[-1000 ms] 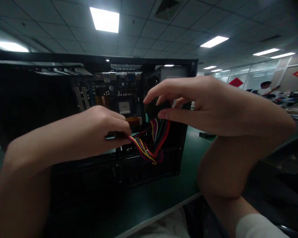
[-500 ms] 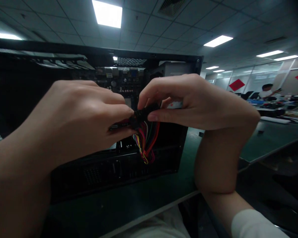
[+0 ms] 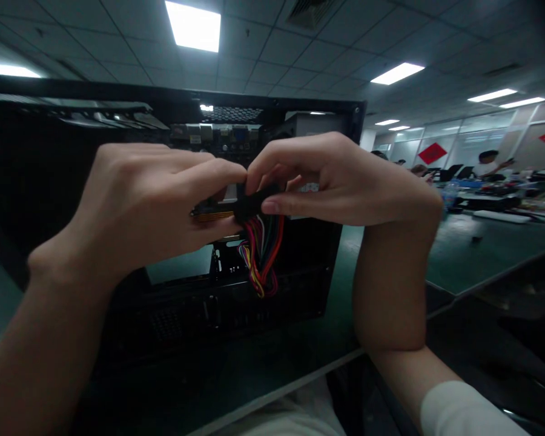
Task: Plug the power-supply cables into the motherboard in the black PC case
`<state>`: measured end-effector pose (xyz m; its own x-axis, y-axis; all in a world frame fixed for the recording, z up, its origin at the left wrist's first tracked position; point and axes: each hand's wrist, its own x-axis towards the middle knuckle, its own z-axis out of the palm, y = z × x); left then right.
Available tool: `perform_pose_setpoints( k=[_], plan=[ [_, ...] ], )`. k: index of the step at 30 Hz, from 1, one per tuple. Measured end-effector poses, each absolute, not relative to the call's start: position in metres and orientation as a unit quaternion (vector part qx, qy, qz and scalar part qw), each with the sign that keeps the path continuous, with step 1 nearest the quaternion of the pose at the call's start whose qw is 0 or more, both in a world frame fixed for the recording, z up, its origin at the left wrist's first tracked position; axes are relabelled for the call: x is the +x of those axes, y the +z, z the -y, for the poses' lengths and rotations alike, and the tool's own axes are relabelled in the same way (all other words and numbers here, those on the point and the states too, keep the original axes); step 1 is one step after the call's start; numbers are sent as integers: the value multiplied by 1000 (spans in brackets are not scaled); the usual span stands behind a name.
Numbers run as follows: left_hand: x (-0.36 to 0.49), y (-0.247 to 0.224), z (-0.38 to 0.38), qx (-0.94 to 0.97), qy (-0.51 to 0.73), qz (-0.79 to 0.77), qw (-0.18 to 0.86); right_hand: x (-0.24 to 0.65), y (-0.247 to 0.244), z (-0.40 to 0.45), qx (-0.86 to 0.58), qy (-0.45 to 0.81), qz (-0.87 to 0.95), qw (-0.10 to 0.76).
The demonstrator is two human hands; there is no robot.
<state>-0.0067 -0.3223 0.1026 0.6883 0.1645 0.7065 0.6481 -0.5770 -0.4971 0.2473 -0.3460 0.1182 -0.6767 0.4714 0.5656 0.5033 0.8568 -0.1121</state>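
Black connector [image 3: 251,204] sits pinched by my right hand [image 3: 331,175], thumb on its near face and fingertips curled over its top, at its right end. Its long axis runs roughly left to right, right end a little higher, so its left end points straight at my left hand [image 3: 154,188]. That hand is clamped on a slim dark piece [image 3: 213,212] with yellow lines along it, forefinger above and thumb below, lying nearly in line with the connector. The two meet or overlap between my hands; shadow hides whether they are joined, so I cannot tell. Neither hand is clearly nearer: the fingertips almost touch above the connector. Below it hangs a loop of coloured wires [image 3: 263,257], red on the right, yellow and purple on the left. On the far side of my hands stands the dark computer case [image 3: 249,309], open toward me, on the green worktop [image 3: 463,254]. Far right, a person [image 3: 488,168] sits beyond a cluttered surface.
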Motion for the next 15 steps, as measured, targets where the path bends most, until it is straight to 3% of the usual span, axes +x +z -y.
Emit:
perform_pose_setpoints(
  k=[7,15],
  plan=[
    [-2,101,331,-796,-349,233,437,247,113,344,-211,-23,903,373],
    [-37,104,309,-791,-409,190,413,229,113,353,-264,-181,871,372]
  ],
)
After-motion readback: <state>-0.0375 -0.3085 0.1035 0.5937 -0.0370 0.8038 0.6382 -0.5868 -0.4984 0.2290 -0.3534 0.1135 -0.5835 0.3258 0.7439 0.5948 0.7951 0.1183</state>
